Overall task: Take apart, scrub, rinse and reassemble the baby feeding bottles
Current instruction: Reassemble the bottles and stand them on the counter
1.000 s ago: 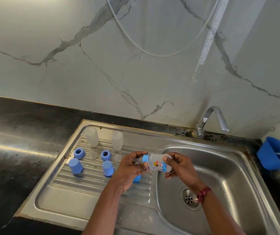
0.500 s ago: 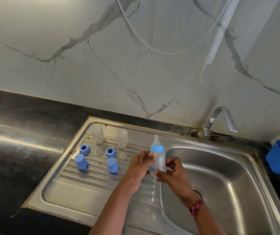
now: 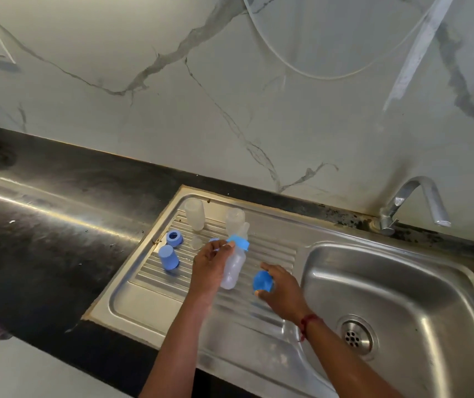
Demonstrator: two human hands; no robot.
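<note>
I am gripping the assembled bottle (image 3: 234,268) in my left hand (image 3: 211,264), fingers and thumb curling round it just below its blue collar (image 3: 240,243). It is leaning, its teat (image 3: 245,228) pointing up and away from me and its base hanging low over the ribbed drainboard (image 3: 273,249) (whether the base is touching the steel I cannot tell). My right hand (image 3: 283,288) is hovering just beside the bottle, on the side nearer the sink basin (image 3: 402,282), and is clasping a blue cap (image 3: 262,280) between curled fingers and thumb. A red thread (image 3: 310,321) is circling that wrist.

Beyond my left hand, a clear bottle body (image 3: 194,214) is standing at the far edge of the drainboard, and a second bottle body (image 3: 233,219) is standing near it, partly behind the teat. Closer to me, a blue ring (image 3: 174,238) and a second blue cap (image 3: 168,257) are sitting near each other, with a loose clear teat (image 3: 196,242) lying between the ring and my fingers. Something else blue is peeking out behind my left fingertips, too hidden to name. The tap (image 3: 414,199) is arching over the basin's far corner, and the black counter (image 3: 57,211) is stretching off to the left.
</note>
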